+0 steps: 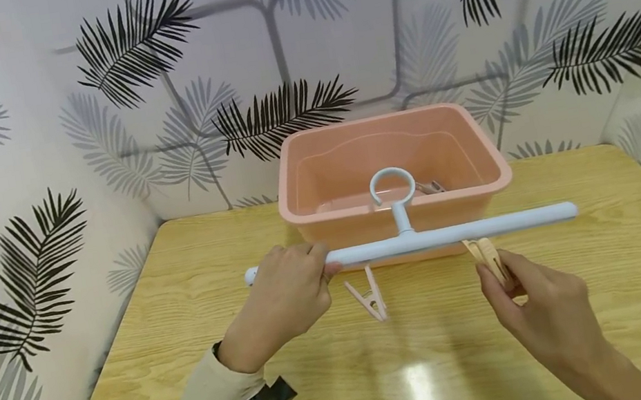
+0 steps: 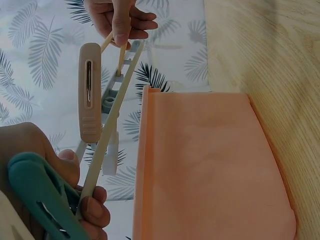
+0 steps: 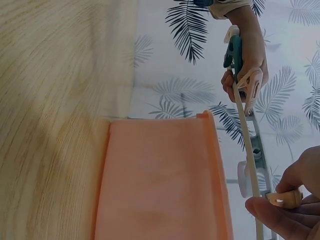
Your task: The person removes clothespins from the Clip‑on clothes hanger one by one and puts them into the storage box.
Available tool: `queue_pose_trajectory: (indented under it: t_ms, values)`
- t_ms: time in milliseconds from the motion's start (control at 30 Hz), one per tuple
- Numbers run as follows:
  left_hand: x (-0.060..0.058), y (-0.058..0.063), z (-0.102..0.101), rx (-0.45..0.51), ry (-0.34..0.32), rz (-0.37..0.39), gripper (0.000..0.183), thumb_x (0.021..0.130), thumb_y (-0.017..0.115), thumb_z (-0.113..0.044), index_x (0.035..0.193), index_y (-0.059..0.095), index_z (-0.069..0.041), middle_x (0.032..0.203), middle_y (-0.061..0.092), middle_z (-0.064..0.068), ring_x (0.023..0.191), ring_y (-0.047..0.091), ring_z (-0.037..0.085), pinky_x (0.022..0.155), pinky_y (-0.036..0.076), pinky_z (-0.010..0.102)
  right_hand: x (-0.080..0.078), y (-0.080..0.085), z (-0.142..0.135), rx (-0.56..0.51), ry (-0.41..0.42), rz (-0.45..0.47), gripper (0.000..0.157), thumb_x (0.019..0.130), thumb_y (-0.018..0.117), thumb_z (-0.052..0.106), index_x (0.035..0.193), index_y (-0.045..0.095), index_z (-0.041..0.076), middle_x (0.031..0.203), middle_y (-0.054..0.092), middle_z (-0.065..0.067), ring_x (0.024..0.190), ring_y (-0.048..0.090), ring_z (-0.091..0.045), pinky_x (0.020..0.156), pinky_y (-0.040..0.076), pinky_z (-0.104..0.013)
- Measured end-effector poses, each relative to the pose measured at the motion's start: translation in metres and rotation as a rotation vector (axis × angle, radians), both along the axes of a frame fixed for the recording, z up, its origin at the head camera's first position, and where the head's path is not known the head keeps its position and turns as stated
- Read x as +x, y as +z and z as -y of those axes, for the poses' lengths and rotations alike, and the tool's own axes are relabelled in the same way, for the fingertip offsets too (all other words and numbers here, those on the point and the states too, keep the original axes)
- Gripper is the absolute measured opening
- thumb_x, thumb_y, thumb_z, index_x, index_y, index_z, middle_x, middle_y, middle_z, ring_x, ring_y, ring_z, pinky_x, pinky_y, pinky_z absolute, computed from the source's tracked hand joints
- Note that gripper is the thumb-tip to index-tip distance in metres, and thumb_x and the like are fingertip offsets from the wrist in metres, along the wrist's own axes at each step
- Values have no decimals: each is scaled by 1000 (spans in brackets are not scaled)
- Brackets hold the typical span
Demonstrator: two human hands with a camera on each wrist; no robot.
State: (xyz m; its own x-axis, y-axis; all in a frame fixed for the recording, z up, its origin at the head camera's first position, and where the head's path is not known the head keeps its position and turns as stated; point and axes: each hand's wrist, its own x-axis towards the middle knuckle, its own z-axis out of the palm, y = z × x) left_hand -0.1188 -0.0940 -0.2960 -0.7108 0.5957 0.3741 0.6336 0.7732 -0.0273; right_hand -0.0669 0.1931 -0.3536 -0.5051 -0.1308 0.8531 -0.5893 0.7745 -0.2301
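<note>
A light blue clip hanger (image 1: 458, 232), a straight bar with a round hook, is held level above the table. My left hand (image 1: 287, 289) grips it near its left end. A teal clip (image 2: 45, 195) sits at that hand in both wrist views; the head view does not show it. Just right of the left hand, a pale pink clip (image 1: 369, 296) hangs below the bar. My right hand (image 1: 545, 308) pinches a cream clip (image 1: 489, 258), whose upper end is at the bar's underside. Slots run along the bar's underside (image 3: 256, 152) in the right wrist view.
Behind the hanger, a pink-orange plastic basin (image 1: 392, 216) stands on the wood-grain table (image 1: 196, 248). A small greyish item (image 1: 432, 187) lies inside it. A leaf-patterned wall covering (image 1: 333, 44) rises behind the table and along its left side.
</note>
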Motion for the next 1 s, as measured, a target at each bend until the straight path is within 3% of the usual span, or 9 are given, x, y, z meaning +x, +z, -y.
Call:
queue_pose_trajectory:
  t_ms: [433,733,1000]
  values:
    - [-4,-2,4,20,-1,-38,30,94,61,-20,70,46,-11,59,40,-3,51,39,15,50,32,29,5,-3,-2,0,-17,-1,45,98,46,35,77,63,-1,56,61,1,46,62,-18,42,47,-23]
    - [-7,-4,6,24,-18,-40,30,94,61,-20,70,46,-11,61,40,-3,52,37,14,52,31,28,5,-7,0,13,-14,-26,45,98,46,36,77,64,0,56,60,4,45,58,-10,41,46,-22]
    - [-9,-5,8,28,-19,-36,29,94,62,-20,70,46,-11,61,40,-3,53,38,14,53,31,28,9,-2,2,45,-3,60,47,99,45,36,82,64,-4,64,68,-8,51,65,-19,45,50,-29]
